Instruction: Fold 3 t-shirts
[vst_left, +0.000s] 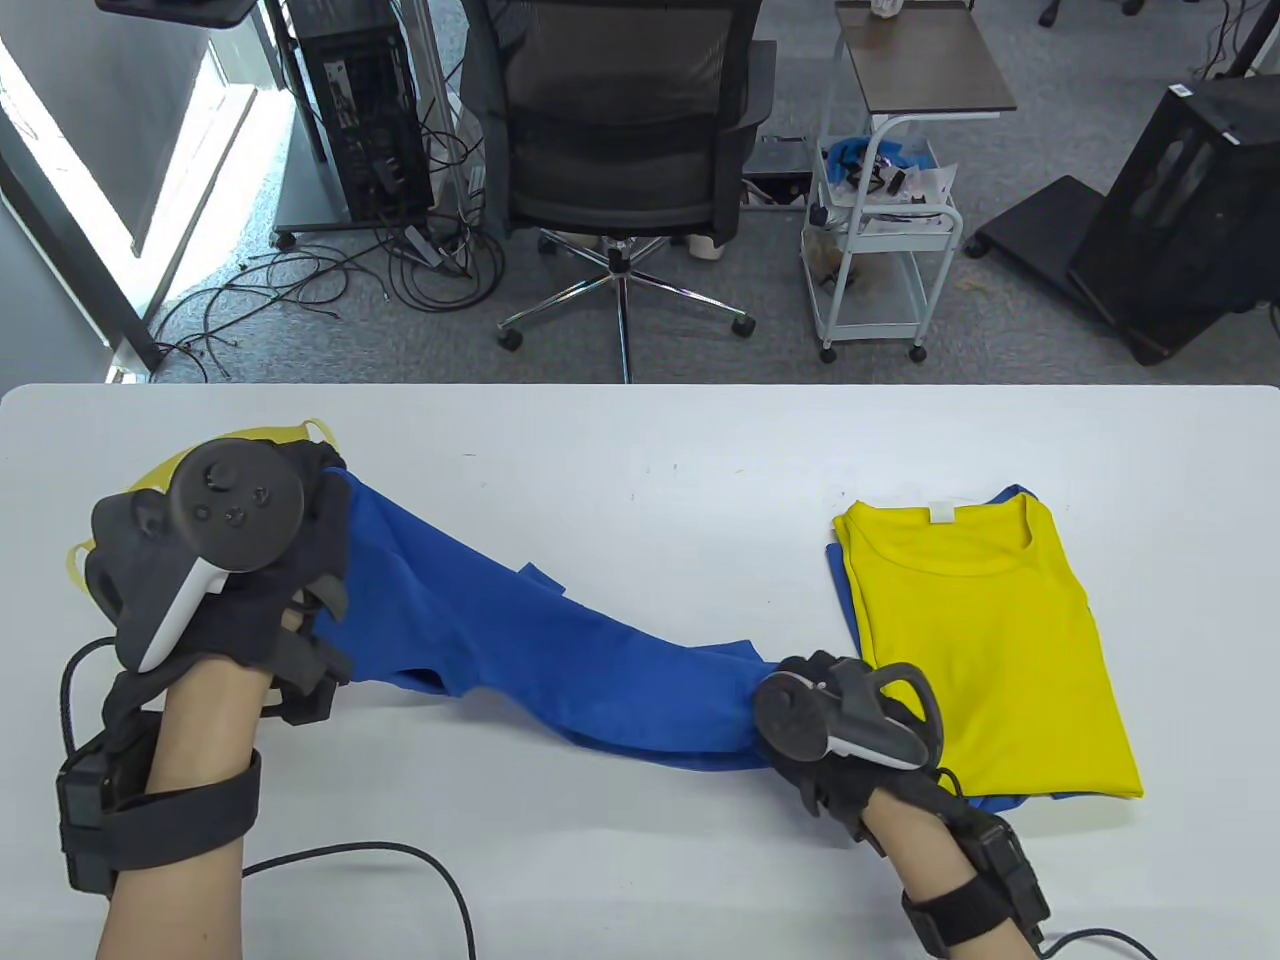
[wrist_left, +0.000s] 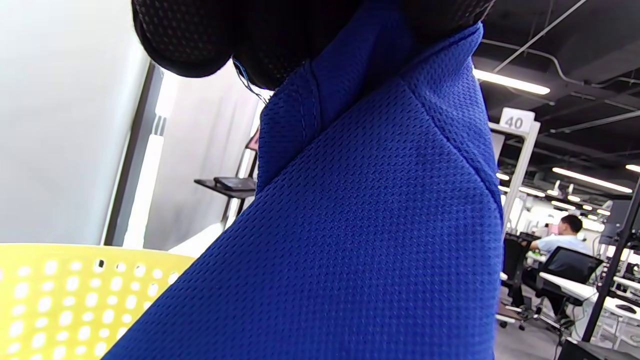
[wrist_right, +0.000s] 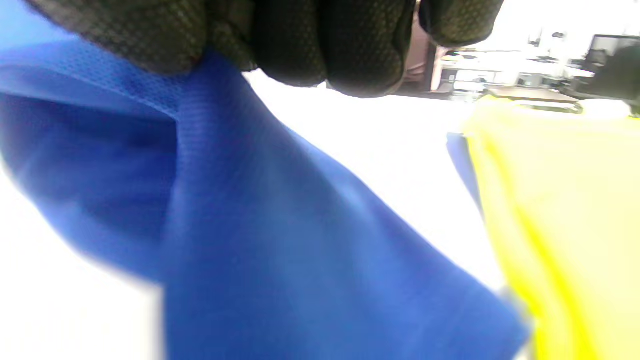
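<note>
A blue t-shirt (vst_left: 520, 640) stretches slackly across the white table (vst_left: 640, 440) between my two hands. My left hand (vst_left: 300, 540) grips one end of it, raised above the table at the left; the mesh cloth (wrist_left: 350, 225) fills the left wrist view. My right hand (vst_left: 800, 710) grips the other end low near the table; its fingers (wrist_right: 300, 45) pinch the blue fabric (wrist_right: 280, 240). A folded yellow t-shirt (vst_left: 990, 640) lies on a folded blue one (vst_left: 845, 590) at the right, just beside my right hand.
A yellow perforated basket (vst_left: 150, 480) sits under my left hand at the table's left edge, also seen as the yellow basket (wrist_left: 75, 305). A black cable (vst_left: 400, 860) runs along the front of the table. An office chair (vst_left: 620, 150) and a white cart (vst_left: 880, 230) stand beyond the far edge.
</note>
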